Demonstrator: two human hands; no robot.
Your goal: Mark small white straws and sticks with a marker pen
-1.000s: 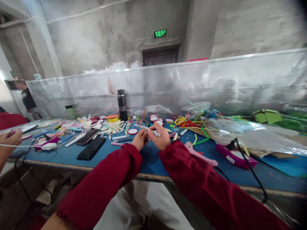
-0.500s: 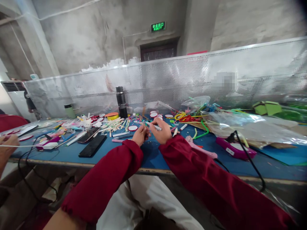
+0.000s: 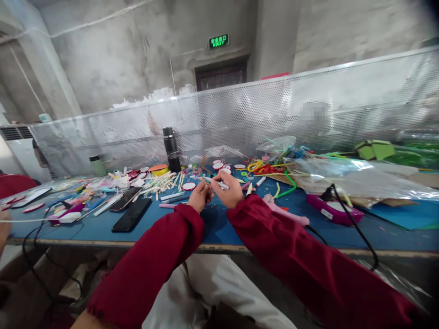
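Note:
My right hand (image 3: 232, 191) is closed around a marker pen (image 3: 223, 185) with a pale grey barrel, its tip pointing left toward my other hand. Just left of it, my left hand (image 3: 199, 196) has its fingers pinched together. Whatever small thing they hold is too small to make out. Both hands are close together above the blue table (image 3: 219, 228), near its front edge. Left of them lie several capped markers (image 3: 173, 197) and a red-rimmed white disc (image 3: 188, 186).
Two phones (image 3: 131, 215) lie to the left, near craft sticks (image 3: 164, 183). A black flask (image 3: 171, 151) stands behind. On the right are a pink glue gun (image 3: 290, 214), a purple power strip (image 3: 334, 211) and plastic bags (image 3: 360, 183). Another person's hand (image 3: 4, 226) shows at the far left.
The view has shifted slightly. The marker's tip end, earlier teal-looking, now looks pale beside my left fingers. Both hands keep nearly the same pose. The other person's hand has moved farther out of view.

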